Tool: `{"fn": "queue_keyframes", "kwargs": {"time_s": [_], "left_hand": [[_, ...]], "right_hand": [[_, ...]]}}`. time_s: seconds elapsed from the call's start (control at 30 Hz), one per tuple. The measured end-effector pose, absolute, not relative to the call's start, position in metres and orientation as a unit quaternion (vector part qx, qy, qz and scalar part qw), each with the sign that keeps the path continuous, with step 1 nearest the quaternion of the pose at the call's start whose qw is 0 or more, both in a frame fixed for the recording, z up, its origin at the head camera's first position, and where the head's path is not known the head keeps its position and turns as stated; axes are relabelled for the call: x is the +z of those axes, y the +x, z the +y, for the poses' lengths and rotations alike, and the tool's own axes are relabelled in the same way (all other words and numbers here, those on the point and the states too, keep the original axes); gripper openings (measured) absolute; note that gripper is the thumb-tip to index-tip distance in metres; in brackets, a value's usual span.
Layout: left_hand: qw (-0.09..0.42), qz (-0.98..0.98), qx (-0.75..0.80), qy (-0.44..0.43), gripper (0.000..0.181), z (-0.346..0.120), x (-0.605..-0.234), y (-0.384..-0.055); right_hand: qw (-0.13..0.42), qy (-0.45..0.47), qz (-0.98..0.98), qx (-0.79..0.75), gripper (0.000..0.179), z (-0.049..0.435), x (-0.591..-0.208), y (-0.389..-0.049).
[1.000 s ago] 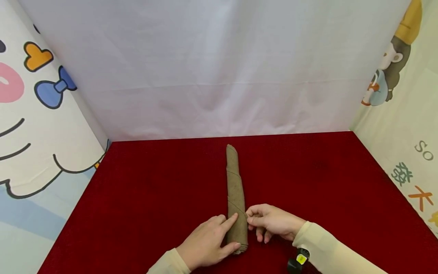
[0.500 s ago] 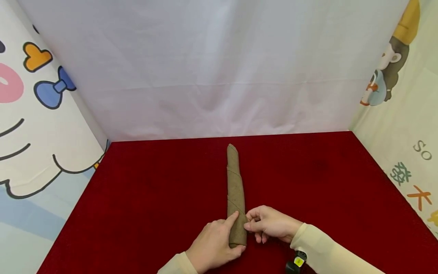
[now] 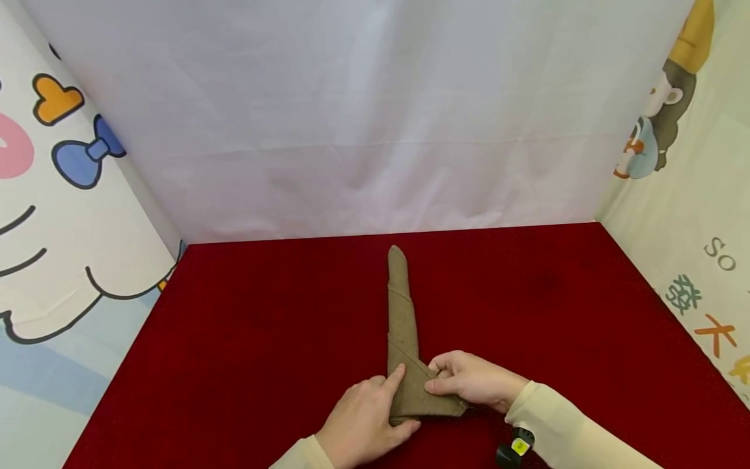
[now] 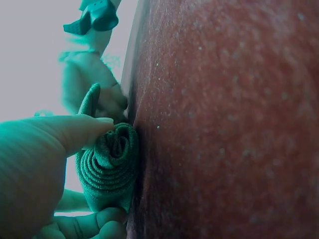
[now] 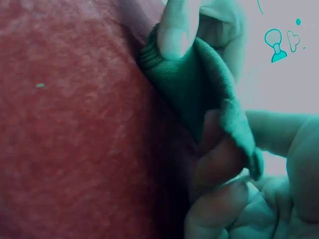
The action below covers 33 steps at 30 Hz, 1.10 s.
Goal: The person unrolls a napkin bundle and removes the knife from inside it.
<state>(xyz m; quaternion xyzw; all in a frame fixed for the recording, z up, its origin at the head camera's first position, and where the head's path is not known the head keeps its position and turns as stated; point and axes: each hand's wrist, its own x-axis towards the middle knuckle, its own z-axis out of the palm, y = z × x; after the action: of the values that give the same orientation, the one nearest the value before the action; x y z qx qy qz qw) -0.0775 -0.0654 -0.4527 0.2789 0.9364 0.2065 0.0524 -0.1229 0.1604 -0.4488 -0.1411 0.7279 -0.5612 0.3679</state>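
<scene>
A brown cloth (image 3: 402, 312), rolled into a long tapering tube, lies lengthwise on the red table covering. At its near, thicker end my left hand (image 3: 366, 413) holds the roll, index finger stretched along the top and thumb at the end. The left wrist view shows the spiral layers of the rolled end (image 4: 107, 174) between thumb and fingers. My right hand (image 3: 477, 379) pinches a loose flap (image 3: 439, 402) of the cloth, pulled out to the right. In the right wrist view the flap's edge (image 5: 224, 94) curves up away from the roll, with fingers behind it.
The red table covering (image 3: 281, 312) extends around the cloth on both sides. A white curtain (image 3: 351, 130) hangs behind the back edge, and printed cartoon sheets stand at left and right. A black band with a yellow face (image 3: 518, 445) is at my right wrist.
The flap at the near end has come away from the roll and moved right with my right hand. My left hand has shifted slightly right and stays on the roll.
</scene>
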Motion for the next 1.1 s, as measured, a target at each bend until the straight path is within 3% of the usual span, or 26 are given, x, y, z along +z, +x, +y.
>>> {"fn": "queue_keyframes", "kwargs": {"time_s": [0.13, 0.27, 0.5, 0.6, 0.7, 0.9, 1.1], "left_hand": [[0.029, 0.94, 0.185, 0.286, 0.081, -0.066, -0.453, -0.077], [-0.034, 0.936, 0.18, 0.302, 0.076, -0.063, -0.451, -0.075], [-0.168, 0.892, 0.222, 0.355, 0.041, -0.058, -0.441, -0.076], [-0.195, 0.887, 0.238, 0.345, 0.036, -0.063, -0.436, -0.077], [-0.208, 0.887, 0.241, 0.334, 0.03, -0.072, -0.431, -0.077], [-0.216, 0.898, 0.237, 0.303, 0.02, -0.093, -0.421, -0.076], [-0.146, 0.936, 0.24, 0.215, 0.019, -0.121, -0.423, -0.074]], "right_hand": [[0.374, -0.144, 0.731, -0.552, 0.026, 0.164, -0.45, -0.121], [0.379, -0.141, 0.709, -0.578, 0.028, 0.164, -0.447, -0.12], [0.38, -0.125, 0.638, -0.658, 0.048, 0.159, -0.438, -0.116], [0.341, -0.125, 0.689, -0.627, 0.039, 0.149, -0.439, -0.115], [0.285, -0.144, 0.78, -0.539, 0.031, 0.136, -0.443, -0.114], [0.21, -0.183, 0.859, -0.429, 0.032, 0.119, -0.443, -0.114], [0.173, -0.188, 0.888, -0.383, 0.035, 0.115, -0.441, -0.114]]}}
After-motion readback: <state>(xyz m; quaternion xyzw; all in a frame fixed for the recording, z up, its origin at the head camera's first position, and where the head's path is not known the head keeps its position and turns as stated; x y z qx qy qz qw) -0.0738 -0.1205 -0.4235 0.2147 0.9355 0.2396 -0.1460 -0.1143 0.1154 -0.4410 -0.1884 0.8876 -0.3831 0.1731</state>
